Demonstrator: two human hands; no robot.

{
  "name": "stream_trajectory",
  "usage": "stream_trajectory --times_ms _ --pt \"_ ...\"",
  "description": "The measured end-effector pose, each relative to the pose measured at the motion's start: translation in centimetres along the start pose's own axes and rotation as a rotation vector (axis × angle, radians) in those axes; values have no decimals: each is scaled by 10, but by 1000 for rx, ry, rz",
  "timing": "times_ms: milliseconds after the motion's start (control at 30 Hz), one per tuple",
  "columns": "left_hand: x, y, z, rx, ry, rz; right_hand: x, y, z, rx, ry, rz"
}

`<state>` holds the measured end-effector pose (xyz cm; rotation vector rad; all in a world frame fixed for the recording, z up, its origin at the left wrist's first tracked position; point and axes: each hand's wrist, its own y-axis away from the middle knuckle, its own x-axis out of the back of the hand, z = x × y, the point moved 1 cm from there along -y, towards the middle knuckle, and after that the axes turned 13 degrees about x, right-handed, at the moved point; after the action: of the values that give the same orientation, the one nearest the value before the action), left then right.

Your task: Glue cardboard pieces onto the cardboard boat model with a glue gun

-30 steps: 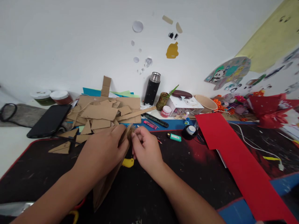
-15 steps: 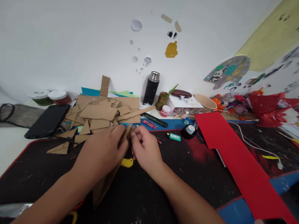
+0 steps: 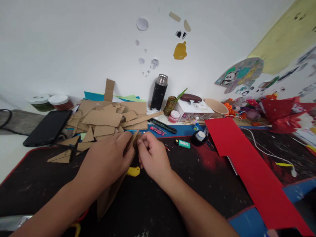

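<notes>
A brown cardboard piece [image 3: 110, 197] stands tilted over the dark mat, with its lower part reaching down toward me. My left hand [image 3: 108, 158] is closed around its upper part and hides much of it. At the far upper end my right hand [image 3: 154, 154] pinches the cardboard edge between thumb and fingers; the exact contact is partly hidden. A yellow-handled tool [image 3: 133, 171] lies on the mat just behind and between my hands. Under my left forearm, part of a yellow and red handle [image 3: 77, 227] shows.
Cardboard scraps [image 3: 103, 120] pile up at the back left beside a black phone [image 3: 48, 128]. A black thermos [image 3: 159, 92] stands by the wall. A green lighter [image 3: 183, 144] and a small black pot [image 3: 198, 138] sit right of my hands. Red card [image 3: 247, 164] stretches along the right.
The view has shifted very slightly. Both hands keep their hold on the cardboard in nearly the same place.
</notes>
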<state>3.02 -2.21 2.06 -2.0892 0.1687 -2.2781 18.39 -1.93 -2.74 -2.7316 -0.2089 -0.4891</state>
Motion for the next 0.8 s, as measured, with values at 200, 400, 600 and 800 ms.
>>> stream_trajectory --times_ms 200,400,600,800 --pt "0 -1 -1 -30 33 -2 2 0 -2 8 -1 -36" --pt "0 -1 -1 -45 34 0 1 0 -1 16 30 -39" --pt "-1 -2 -5 -64 35 2 1 -1 1 20 4 -54" --pt "1 -1 -4 -68 21 4 1 0 -1 28 -15 -59"
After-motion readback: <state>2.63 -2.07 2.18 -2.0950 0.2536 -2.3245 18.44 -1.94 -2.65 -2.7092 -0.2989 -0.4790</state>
